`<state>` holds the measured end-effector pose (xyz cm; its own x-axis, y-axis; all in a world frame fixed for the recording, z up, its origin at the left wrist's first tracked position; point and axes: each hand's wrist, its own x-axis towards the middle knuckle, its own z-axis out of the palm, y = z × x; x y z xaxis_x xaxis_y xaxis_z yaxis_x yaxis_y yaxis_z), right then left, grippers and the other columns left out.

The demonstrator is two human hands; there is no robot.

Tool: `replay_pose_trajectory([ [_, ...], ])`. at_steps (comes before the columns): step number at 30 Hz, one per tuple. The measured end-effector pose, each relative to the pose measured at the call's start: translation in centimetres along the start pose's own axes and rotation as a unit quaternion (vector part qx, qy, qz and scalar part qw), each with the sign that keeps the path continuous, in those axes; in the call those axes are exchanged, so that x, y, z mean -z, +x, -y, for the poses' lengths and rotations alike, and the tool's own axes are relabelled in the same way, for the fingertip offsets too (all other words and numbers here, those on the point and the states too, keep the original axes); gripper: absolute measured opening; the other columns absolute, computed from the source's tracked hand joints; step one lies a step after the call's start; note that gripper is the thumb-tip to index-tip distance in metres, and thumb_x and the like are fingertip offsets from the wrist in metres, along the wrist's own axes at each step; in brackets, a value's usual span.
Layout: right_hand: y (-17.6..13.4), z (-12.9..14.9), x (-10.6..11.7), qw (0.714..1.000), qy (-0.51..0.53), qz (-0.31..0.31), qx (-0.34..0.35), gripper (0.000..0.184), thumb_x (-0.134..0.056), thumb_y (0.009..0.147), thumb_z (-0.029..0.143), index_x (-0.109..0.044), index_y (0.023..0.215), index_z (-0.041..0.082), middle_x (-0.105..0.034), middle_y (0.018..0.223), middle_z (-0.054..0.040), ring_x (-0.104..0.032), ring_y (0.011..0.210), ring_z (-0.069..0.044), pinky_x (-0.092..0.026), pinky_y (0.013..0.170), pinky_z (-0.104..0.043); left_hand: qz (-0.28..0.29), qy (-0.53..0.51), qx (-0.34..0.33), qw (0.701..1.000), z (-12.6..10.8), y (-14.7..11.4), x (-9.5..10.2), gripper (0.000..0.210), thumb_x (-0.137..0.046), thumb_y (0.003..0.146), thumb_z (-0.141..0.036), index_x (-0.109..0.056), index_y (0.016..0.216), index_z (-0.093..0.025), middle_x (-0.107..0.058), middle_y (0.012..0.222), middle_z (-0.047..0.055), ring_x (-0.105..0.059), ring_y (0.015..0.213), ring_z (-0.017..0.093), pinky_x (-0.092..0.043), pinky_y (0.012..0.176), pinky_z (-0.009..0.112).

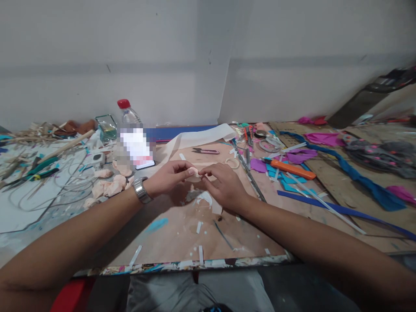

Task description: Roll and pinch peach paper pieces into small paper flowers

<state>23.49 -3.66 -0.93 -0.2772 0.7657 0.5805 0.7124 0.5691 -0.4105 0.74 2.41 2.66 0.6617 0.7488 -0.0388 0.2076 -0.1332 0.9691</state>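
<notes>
Between the fingertips of both hands is a small pale peach crumpled paper piece [194, 175], held just above the brown work surface. My left hand [172, 177], with a metal watch [141, 190] on its wrist, pinches it from the left, the thumb on top. My right hand [224, 184] is closed on its other side with thumb and fingers. Part of the piece is hidden by the fingers. Several similar peach paper wads [112, 185] lie left of my left wrist. Thread snips [206, 151] and a roll of tape [232, 163] lie just beyond the hands.
A phone [138, 147] leans against a red-capped bottle [125, 105]. Pliers [34, 173], wire and sticks crowd the left. On the right lie an orange utility knife [292, 169], coloured paper scraps, a twisted blue strip [354, 173] and cardboard. A wall stands behind.
</notes>
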Motion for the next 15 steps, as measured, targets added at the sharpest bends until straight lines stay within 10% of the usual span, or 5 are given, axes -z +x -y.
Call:
replay_pose_trajectory([
  [15, 0.12, 0.13, -0.06, 0.994, 0.096, 0.043, 0.016, 0.02, -0.05, 0.087, 0.007, -0.067, 0.094, 0.016, -0.07, 0.091, -0.001, -0.059, 0.082, -0.009, -0.041, 0.08, -0.022, 0.033, -0.014, 0.004, 0.999, -0.06, -0.14, -0.18, 0.055, -0.073, 0.088, -0.063, -0.071, 0.102, -0.009, -0.067, 0.096, 0.005, -0.057, 0.087, 0.012, -0.043, 0.082, 0.026],
])
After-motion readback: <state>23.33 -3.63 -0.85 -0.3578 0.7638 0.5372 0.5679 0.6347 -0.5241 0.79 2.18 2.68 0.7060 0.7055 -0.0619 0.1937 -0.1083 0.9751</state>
